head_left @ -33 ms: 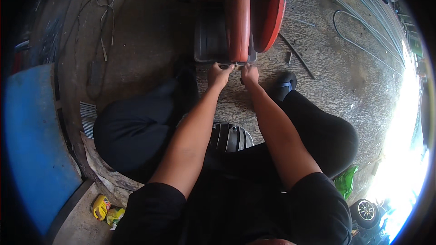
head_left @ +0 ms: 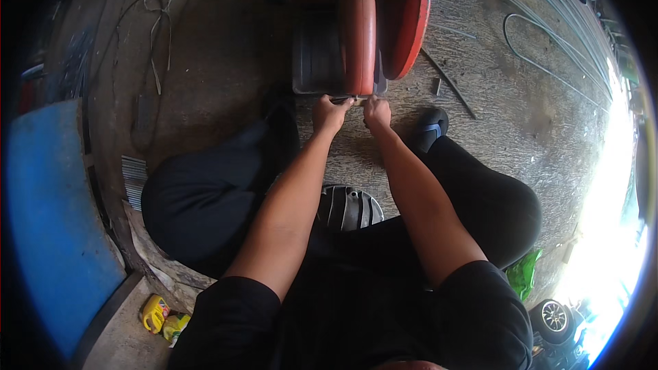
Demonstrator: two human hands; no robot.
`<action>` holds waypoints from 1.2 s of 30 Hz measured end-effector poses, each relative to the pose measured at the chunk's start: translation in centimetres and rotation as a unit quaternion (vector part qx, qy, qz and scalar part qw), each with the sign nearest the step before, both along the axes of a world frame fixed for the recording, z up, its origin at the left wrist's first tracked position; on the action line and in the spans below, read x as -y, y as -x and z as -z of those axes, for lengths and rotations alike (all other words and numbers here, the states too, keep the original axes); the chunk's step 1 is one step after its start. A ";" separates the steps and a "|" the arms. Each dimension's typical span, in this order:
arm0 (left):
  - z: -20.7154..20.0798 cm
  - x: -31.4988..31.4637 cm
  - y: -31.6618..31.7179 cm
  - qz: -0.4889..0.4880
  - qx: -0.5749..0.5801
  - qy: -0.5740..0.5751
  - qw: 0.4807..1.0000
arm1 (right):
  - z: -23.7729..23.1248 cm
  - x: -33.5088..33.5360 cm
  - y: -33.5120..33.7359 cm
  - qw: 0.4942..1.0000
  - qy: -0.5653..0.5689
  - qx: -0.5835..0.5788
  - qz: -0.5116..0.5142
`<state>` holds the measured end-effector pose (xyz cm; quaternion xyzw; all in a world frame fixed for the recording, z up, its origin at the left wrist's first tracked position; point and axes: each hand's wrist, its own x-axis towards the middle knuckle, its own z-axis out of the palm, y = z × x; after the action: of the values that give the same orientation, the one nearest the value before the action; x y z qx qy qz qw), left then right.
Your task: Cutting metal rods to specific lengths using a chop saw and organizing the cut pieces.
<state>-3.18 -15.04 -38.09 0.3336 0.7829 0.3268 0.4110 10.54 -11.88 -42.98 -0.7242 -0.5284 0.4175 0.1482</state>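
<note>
A red cut-off saw point(head_left: 358, 34) stands on the floor ahead of me, with its long handle pointing toward me. Its round red guard point(head_left: 410, 20) is on the right and its dark base point(head_left: 315, 72) lies under the handle. Just in front of the handle's near end, my left hand point(head_left: 329, 114) and my right hand point(head_left: 377, 113) are close together, fingers closed. Between their fingertips a short, thin piece point(head_left: 360, 102) shows, its kind too small to make out. Whether it touches the saw I cannot tell.
A ribbed grey metal part point(head_left: 349, 207) lies between my legs. Right of the saw are a dark metal bar point(head_left: 452, 85) and long thin rods point(head_left: 548, 38). A cord point(head_left: 161, 34) lies at left, near a blue panel point(head_left: 51, 226). A yellow bottle point(head_left: 155, 313) stands lower left.
</note>
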 end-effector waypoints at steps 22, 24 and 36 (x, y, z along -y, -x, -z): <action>0.1 -0.1 1.4 -0.229 0.434 0.140 0.860 | 0.2 0.6 0.3 0.998 0.028 0.054 0.030; 0.1 0.3 2.5 -0.264 0.529 0.216 0.777 | -4.0 1.6 0.3 0.983 -0.053 0.174 0.005; 5.0 -2.9 3.3 -0.203 0.733 0.410 0.503 | -11.8 -1.9 2.2 0.942 0.136 0.204 -0.230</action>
<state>-6.51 -12.18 -43.11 -0.3996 0.2941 0.1718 0.8511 8.34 -9.94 -31.18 -0.6657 -0.6377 0.3516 -0.1627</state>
